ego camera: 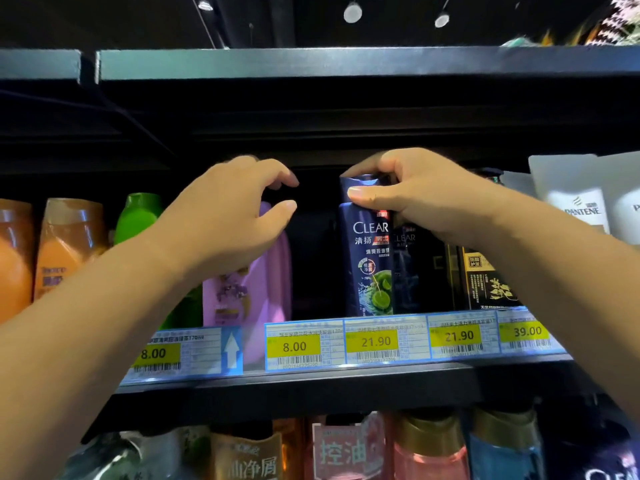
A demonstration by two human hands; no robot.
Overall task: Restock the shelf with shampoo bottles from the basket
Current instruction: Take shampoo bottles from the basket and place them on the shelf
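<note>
Right grip [412, 194] clamped on top of blue shampoo bottle [369, 258], standing on shelf [329, 389] beneath; left grip [235, 216] apart, empty, just left; likely best: seat it upright, label forward, before letting go.

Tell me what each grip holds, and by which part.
The right-hand grip pinches the blue Clear bottle at its top, thumb across the front. The left-hand grip holds nothing; its fingers are loosely curved.

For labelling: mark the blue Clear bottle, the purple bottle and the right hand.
blue Clear bottle [370, 258]: head view, front label.
purple bottle [268, 289]: head view, lower body.
right hand [424, 194]: head view, its middle.
</note>
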